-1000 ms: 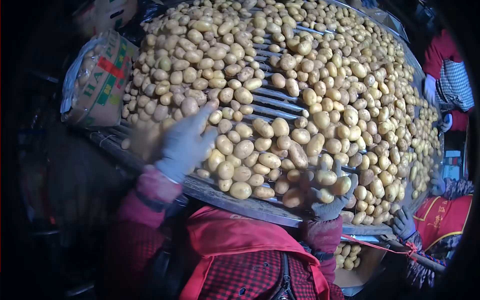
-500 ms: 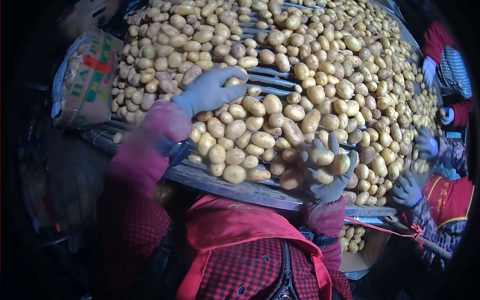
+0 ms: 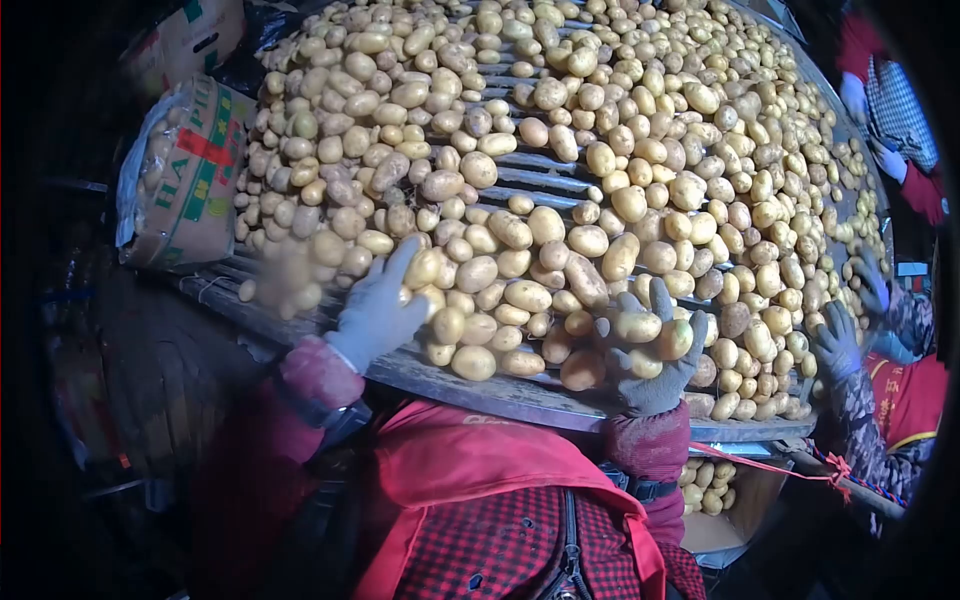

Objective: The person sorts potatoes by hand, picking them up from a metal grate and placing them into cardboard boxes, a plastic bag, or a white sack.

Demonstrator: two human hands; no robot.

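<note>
My left hand (image 3: 380, 312), in a grey glove, is at the near edge of a slatted sorting table. Its fingers are spread, thumb apart, against the potatoes (image 3: 422, 268) beside it. To its left, a few potatoes (image 3: 290, 283) are smeared by motion over the table's edge. Palm up, my gloved right hand (image 3: 660, 385) cradles several potatoes (image 3: 638, 326) between its curled fingers, one of them greenish at one end. Around both hands lie many loose yellow potatoes (image 3: 520, 295), with metal slats (image 3: 545, 178) showing between them.
A printed cardboard box (image 3: 200, 190) of potatoes stands at the left, another box (image 3: 190, 45) behind it. Co-workers' gloved hands (image 3: 838, 342) work along the right side. Below the table's wooden edge (image 3: 480, 393), an open box (image 3: 722, 530) holds potatoes; a red cord (image 3: 760, 463) runs nearby.
My left hand has moved from over the slats down and left to the near edge. Blurred potatoes now appear left of it. My right hand keeps its potatoes, nearly still.
</note>
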